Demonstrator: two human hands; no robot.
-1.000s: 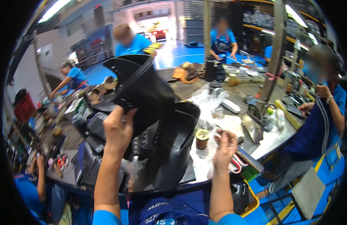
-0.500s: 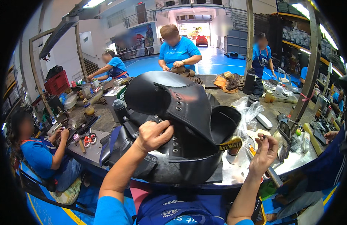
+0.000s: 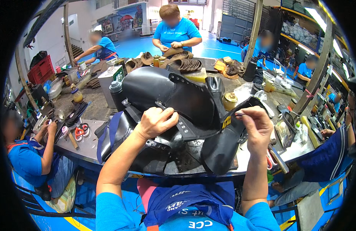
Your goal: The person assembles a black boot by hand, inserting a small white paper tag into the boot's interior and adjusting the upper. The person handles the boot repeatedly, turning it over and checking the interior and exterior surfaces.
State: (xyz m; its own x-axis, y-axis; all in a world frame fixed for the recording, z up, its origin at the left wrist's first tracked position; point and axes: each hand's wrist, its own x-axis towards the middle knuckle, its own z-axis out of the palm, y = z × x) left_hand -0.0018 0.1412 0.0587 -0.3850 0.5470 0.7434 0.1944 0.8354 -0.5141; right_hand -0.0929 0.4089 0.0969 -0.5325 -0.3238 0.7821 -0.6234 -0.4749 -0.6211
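- Two bare hands work one large black leather boot upper with a punched eyelet strip (image 3: 174,96), which is raised just above the grey worktable (image 3: 89,146) in the middle of the view.
- Left hand (image 3: 155,122) is curled shut on the lower edge of the boot upper, fingers folded over the leather beside the eyelet row.
- Right hand (image 3: 257,125) pinches the upper's right-hand edge between thumb and fingertips, just beside a small yellow woven label (image 3: 226,122) sewn on the black leather.
- More black leather pieces (image 3: 162,154) lie heaped on the table under the raised upper.
- Red-handled scissors (image 3: 81,131) lie to the left on the table, near another person's hands.
- Left of the upper stands a pale rectangular can with a green and white label (image 3: 111,79), with a dark bottle just beside it.
- Small round brass-coloured tin (image 3: 229,101) sits behind the upper on the right.
- Stacked brown soles (image 3: 187,65) lie at the far side, before a person in a blue shirt.
- Red plastic crate (image 3: 41,69) stands at far left.
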